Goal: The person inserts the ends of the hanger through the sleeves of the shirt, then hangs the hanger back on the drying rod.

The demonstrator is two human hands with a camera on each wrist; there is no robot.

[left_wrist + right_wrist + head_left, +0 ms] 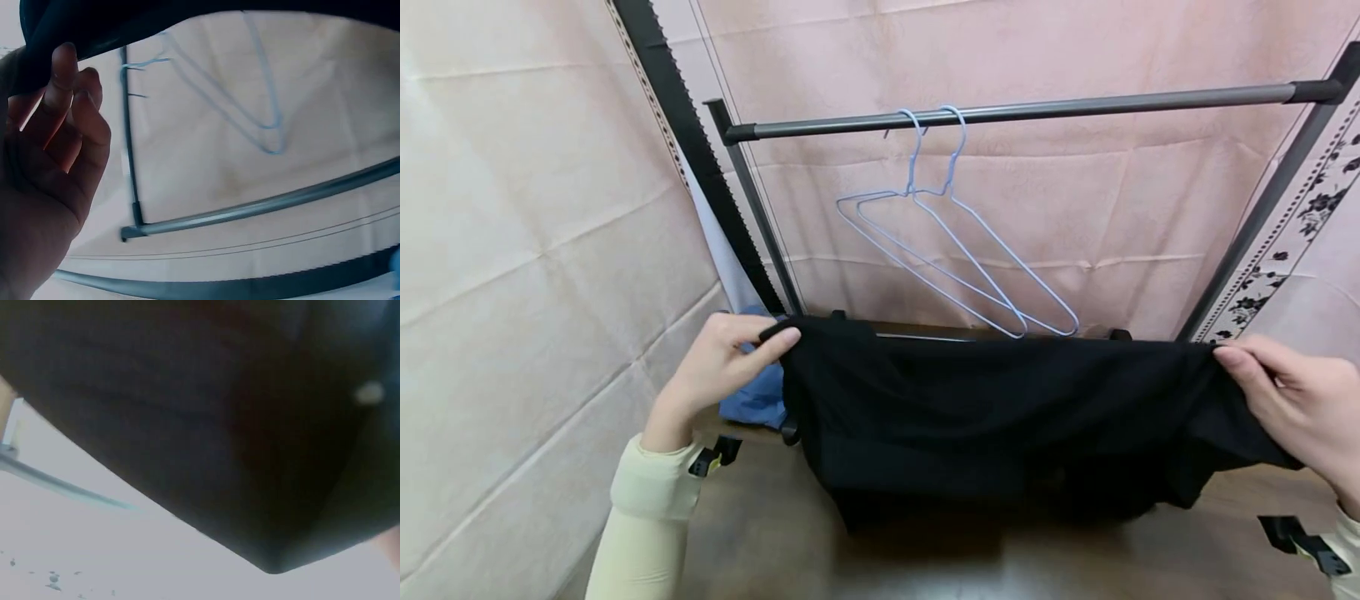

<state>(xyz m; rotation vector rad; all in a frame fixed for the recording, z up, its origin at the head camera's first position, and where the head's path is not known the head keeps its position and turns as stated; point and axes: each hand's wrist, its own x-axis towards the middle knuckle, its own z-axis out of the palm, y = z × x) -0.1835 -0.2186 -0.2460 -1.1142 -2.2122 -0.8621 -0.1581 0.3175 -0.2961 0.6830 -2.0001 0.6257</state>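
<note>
A black cloth garment [955,408] is stretched sideways in front of me, its exact kind not clear from its folds. My left hand [726,358] pinches its upper left corner between thumb and fingers. At the other end my right hand [1300,400] grips the upper right edge, thumb on top. The left wrist view shows the left hand [59,144] with its fingers bent at the dark cloth [125,25]. Black fabric [187,412] fills most of the right wrist view and hides nearly all of the right hand.
Two light blue wire hangers [955,242] hang from a dark metal rail [1037,108] behind the garment. A folded blue cloth [756,396] lies at the rack's lower left. Pale curtains [535,250] enclose the left side and back. Below is a brown floor [760,517].
</note>
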